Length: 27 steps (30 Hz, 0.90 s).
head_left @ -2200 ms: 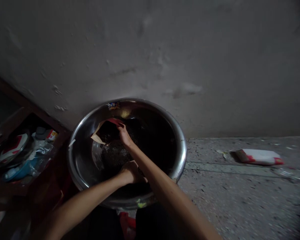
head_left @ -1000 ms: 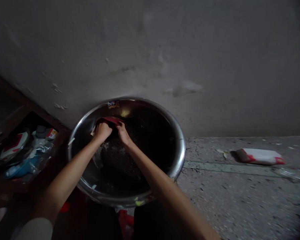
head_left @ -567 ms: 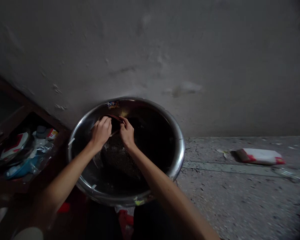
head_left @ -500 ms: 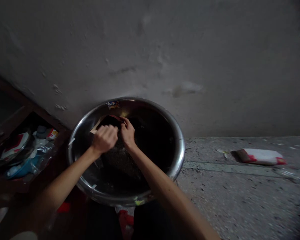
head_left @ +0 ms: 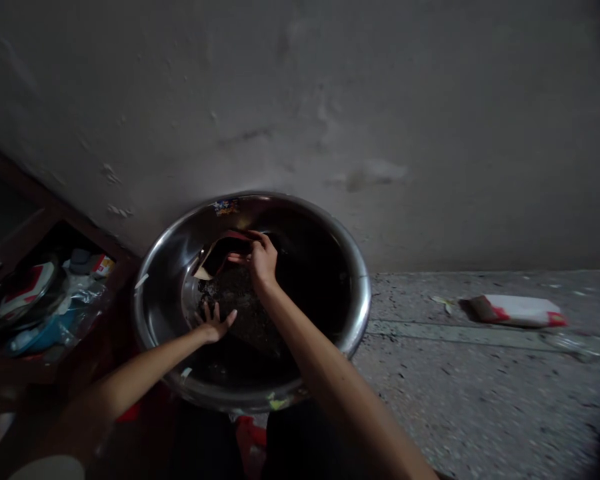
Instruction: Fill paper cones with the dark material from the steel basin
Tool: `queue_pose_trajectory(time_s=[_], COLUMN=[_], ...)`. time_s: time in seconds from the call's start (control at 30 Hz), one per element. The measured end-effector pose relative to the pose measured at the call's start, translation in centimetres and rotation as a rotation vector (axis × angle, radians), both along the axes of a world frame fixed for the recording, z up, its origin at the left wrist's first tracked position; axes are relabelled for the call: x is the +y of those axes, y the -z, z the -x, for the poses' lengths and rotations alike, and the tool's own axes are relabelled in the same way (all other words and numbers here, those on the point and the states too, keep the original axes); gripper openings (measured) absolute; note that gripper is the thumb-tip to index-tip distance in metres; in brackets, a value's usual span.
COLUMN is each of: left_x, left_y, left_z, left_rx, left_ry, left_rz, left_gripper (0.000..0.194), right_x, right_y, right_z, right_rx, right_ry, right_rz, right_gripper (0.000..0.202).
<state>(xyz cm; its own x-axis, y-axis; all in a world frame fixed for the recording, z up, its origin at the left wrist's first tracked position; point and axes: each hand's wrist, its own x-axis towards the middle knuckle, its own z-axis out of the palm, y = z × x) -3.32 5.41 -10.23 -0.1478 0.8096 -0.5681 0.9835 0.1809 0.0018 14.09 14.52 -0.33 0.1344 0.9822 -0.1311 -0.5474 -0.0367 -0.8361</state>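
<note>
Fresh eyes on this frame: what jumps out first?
The big steel basin against the wall, at centre frame, with both bare arms reaching into it. The right hand pinches a red and tan paper packet over a dark granular heap; the left hand lies open at the heap's near edge. A red and white packet lies on the floor to the right.

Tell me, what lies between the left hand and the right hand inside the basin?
In the head view, a dark granular heap lies between the left hand and the right hand, inside the basin. The right hand holds a packet at its far edge.
</note>
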Motion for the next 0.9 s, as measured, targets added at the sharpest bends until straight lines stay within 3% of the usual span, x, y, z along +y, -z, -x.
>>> queue_pose_trajectory(time_s=[0.1,0.2,0.33,0.47,0.7,0.9], left_x=[-1.2,-2.6,-4.3,-5.6,-6.0,-5.5], left_y=[-0.7,-2.0,-4.2,-5.6,-6.4,-6.8], left_z=[-3.1,-5.7,-7.3,-8.0,-9.1,-9.2], left_rx=[-0.121,-0.267,-0.394,-0.463,-0.494,-0.545], left_ry=[-0.197,-0.142,-0.095,0.009,0.183,0.224], left_rz=[0.052,0.053,0.045,-0.023,-0.183,-0.187], left_gripper=[0.111,0.127,0.133,0.119,0.061,0.052], right_x=[0.5,0.3,-0.4,-1.1,-0.8,-1.2], right_y=[0.2,0.1,-0.4,-1.0,-0.9,-1.0], right_z=[-0.5,-0.5,0.2,0.7,0.2,0.6], right_rx=[0.065,0.085,0.045,0.044,0.047,-0.041], right_ry=[0.038,0.033,-0.013,-0.031,-0.031,-0.118], right_rz=[0.015,-0.01,-0.074,-0.079,-0.081,-0.064], right_gripper=[0.047,0.044,0.04,0.039,0.037,0.036])
